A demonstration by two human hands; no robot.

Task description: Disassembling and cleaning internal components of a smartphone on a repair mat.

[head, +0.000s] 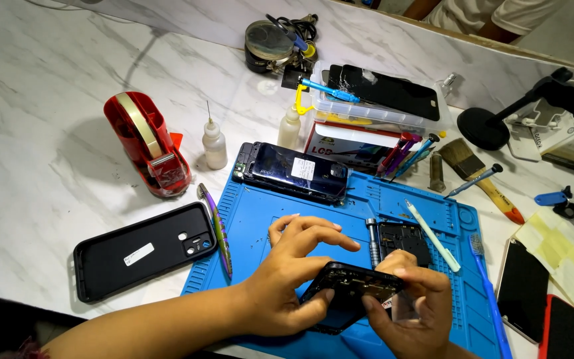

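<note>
Black and glossy, the opened phone (350, 292) sits between our two hands over the near edge of the blue work mat (260, 219), its exposed inner side turned up toward us. Our left hand (287, 279) grips it from about eight o'clock, thumb under the near-left corner and fingers arched above the upper edge; our right hand (410, 299) closes on its far-right end from about four o'clock, fingertips pinching the rim. So both hands are grasping the same phone, neither one slack. Its long axis runs from roughly eight o'clock to two o'clock, the lower-left end tilted down toward us and the upper-right end pointing at the loose black frame part (403, 240) lying on the mat just beyond our right fingers. A small metal screwdriver (372, 240) lies beside that part at its nine o'clock, closer to our right hand than our left. Farther off at twelve o'clock we see a second dark phone (293, 171) lying across the mat's far edge, and at nine o'clock an empty black phone case (144, 251) lies on the marble table (48, 159), well apart from our grip.
</note>
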